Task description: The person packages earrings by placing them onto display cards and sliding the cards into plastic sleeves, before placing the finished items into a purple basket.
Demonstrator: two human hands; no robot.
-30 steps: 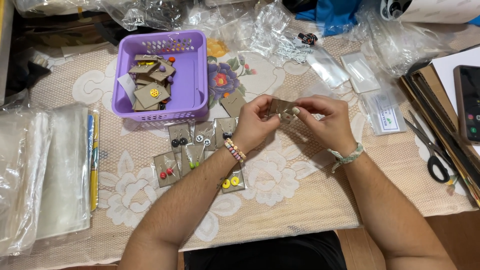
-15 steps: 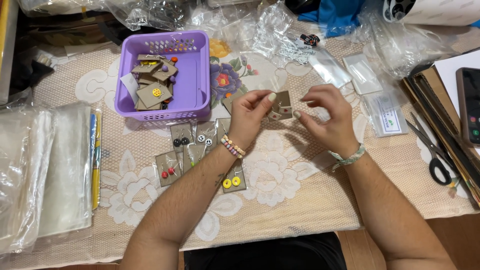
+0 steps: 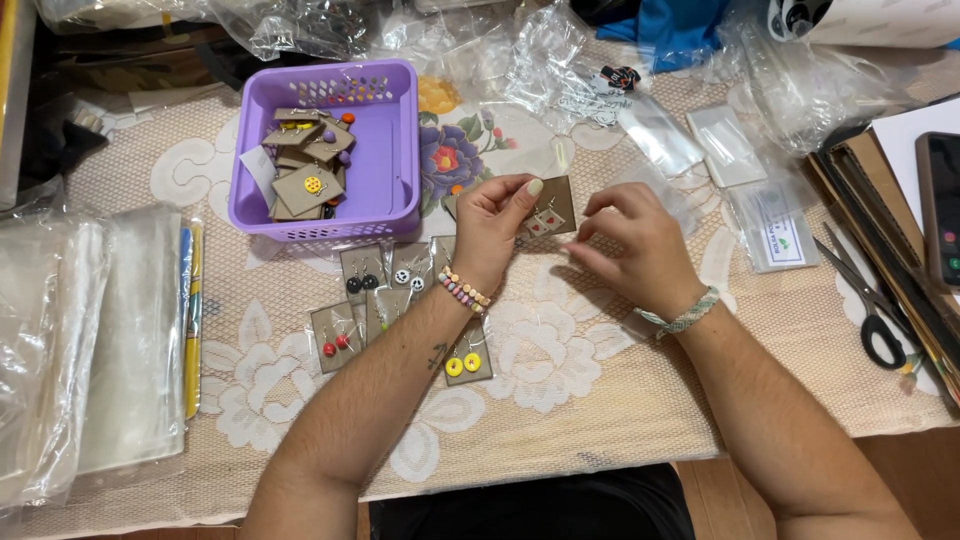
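My left hand (image 3: 495, 225) pinches a brown earring card (image 3: 549, 212) with small white and red earrings on it, held just above the lace tablecloth. My right hand (image 3: 630, 245) is beside the card's right edge, fingers bunched near its lower corner; I cannot tell whether they pinch anything. Below my left wrist lie several more earring cards (image 3: 375, 290), with black, white, red and yellow earrings. A purple basket (image 3: 400, 150) behind them holds several carded earrings.
Stacks of clear plastic bags (image 3: 90, 340) lie at the left, with small clear sleeves (image 3: 725, 145) and crumpled plastic at the back. Black scissors (image 3: 870, 300), a phone (image 3: 940, 205) and cardboard sit at the right edge.
My hands have dropped slightly toward the table with the card. The right hand has drawn its fingers together near the card's edge.
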